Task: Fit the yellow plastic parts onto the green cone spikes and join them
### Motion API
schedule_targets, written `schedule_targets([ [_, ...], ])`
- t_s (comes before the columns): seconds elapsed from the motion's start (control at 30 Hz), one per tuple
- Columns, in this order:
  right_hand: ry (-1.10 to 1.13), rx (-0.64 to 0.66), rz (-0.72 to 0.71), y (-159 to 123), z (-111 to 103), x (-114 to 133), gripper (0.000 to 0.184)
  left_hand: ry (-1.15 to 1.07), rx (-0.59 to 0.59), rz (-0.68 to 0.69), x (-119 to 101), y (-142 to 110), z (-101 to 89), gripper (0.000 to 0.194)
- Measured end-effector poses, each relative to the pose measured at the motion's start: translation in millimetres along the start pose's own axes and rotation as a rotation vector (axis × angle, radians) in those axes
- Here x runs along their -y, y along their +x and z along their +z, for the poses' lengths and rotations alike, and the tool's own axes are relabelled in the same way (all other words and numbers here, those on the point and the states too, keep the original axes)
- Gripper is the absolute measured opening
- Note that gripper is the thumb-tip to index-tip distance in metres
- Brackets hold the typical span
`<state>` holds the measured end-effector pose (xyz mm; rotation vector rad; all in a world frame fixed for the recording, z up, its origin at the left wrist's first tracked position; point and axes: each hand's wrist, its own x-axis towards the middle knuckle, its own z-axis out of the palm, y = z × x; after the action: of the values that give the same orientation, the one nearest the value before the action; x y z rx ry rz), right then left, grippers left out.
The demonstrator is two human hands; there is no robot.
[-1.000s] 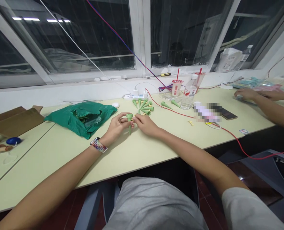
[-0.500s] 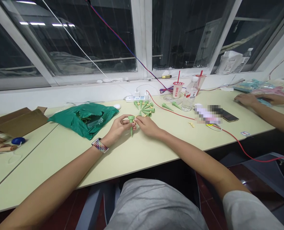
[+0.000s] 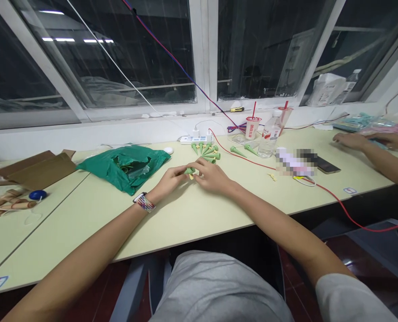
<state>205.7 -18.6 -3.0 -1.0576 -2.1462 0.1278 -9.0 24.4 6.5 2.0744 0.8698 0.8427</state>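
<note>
Between my left hand (image 3: 170, 180) and my right hand (image 3: 212, 176), a green plastic cone spike (image 3: 189, 171) lies nearly sideways, partly hidden by my fingers. Both hands grip it, and a small yellow part (image 3: 191, 177) shows just below it. Beyond my right hand, a pile of similar green spikes (image 3: 206, 153) lies on the pale yellow table (image 3: 185, 219). Two more green spikes (image 3: 238, 151) (image 3: 251, 149) lie apart to the right. A co-worker's two hands (image 3: 366, 141) rest on blue and pink plastic packets (image 3: 360, 122) at the far right.
A green plastic bag (image 3: 127, 168) and a cardboard piece (image 3: 41, 163) lie to my left. Along the window stand a power strip (image 3: 194, 140), a paper cup (image 3: 251, 127) and a water bottle (image 3: 269, 134). A red cable (image 3: 252, 163) crosses the table towards a phone (image 3: 326, 166).
The green spike has tipped from upright to nearly sideways, and my hands have closed in around it. The view has shifted slightly.
</note>
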Motion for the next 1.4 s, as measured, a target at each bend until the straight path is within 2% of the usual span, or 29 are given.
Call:
schedule_targets([
  [0.1,0.005,0.005,0.046,1,5,-3,0.029,0.255,-0.037,0.1,6,0,-2.6,0.034],
  [0.23,0.042,0.039,0.194,3,17,-6,0.025,0.557,-0.178,0.208,6,-3,-1.0,0.038],
  [0.3,0.036,0.072,0.249,4,23,-6,0.024,0.608,-0.197,0.189,7,-4,0.5,0.035],
  [0.4,0.003,0.091,0.283,6,31,-4,0.021,0.597,-0.142,0.114,10,-4,2.3,0.034],
  [0.53,-0.012,0.127,0.232,8,33,-3,0.017,0.552,-0.104,0.071,16,-3,2.7,0.033],
  [0.63,0.01,0.137,0.188,6,23,-6,0.018,0.541,-0.121,0.081,19,-1,0.7,0.029],
  [0.73,0.04,0.054,0.234,4,4,-17,0.015,0.533,-0.139,0.077,22,2,-3.4,0.028],
  [0.93,0.03,-0.192,0.354,-6,-41,-67,0.017,0.529,-0.165,0.04,27,13,-12.4,0.03],
  [1.07,-0.104,-0.272,0.501,-15,-68,-100,0.021,0.516,-0.17,0.024,31,20,-13.5,0.032],
  [1.2,-0.327,-0.219,0.641,-18,-81,-122,0.024,0.491,-0.149,0.037,37,29,-11.7,0.034],
  [1.4,-0.513,-0.051,0.739,-8,-77,-143,0.038,0.434,-0.171,0.026,48,47,-8.3,0.034],
])
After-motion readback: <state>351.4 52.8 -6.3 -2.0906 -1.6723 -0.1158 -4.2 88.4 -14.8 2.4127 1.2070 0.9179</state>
